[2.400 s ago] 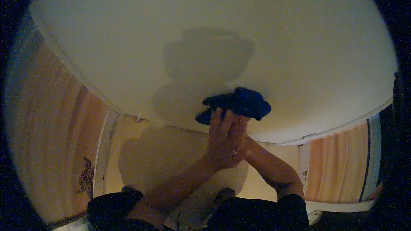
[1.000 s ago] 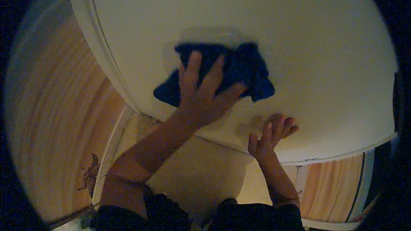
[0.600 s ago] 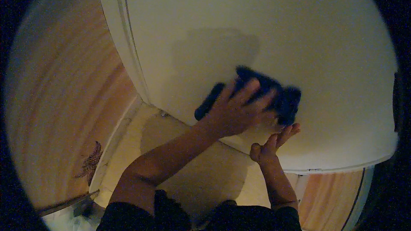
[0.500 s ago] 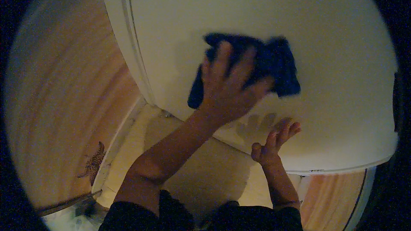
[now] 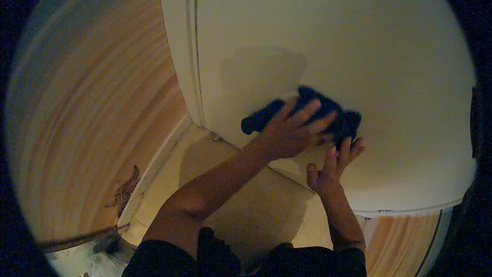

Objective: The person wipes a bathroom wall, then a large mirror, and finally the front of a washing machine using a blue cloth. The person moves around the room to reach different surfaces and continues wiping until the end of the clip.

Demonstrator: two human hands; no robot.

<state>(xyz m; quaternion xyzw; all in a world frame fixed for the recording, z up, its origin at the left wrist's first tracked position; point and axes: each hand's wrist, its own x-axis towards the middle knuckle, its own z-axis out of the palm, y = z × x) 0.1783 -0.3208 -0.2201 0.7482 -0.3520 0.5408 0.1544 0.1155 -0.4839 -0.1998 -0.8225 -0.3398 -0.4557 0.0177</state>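
Note:
A crumpled dark blue cloth [image 5: 333, 116] is under my left hand [image 5: 294, 131], in front of a broad white panel that looks like a door [image 5: 410, 87]. The left fingers are spread across the cloth and hold it; its shadow falls on the panel well up and to the left. My right hand [image 5: 335, 166] is raised just below the cloth's lower right edge, fingers stretched and apart, with nothing seen in it. Its fingertips overlap the cloth's edge in view; whether they touch it I cannot tell.
A wall with wavy orange and brown stripes [image 5: 118, 92] rises on the left, with a starfish picture [image 5: 125, 190] near its base. Pale floor [image 5: 246, 195] lies under my arms. Crumpled whitish translucent material [image 5: 97, 259] is at the lower left.
My left hand and the cloth have moved down and to the right, close to my right hand. The cloth has bunched up more and its shadow now stands apart from it.

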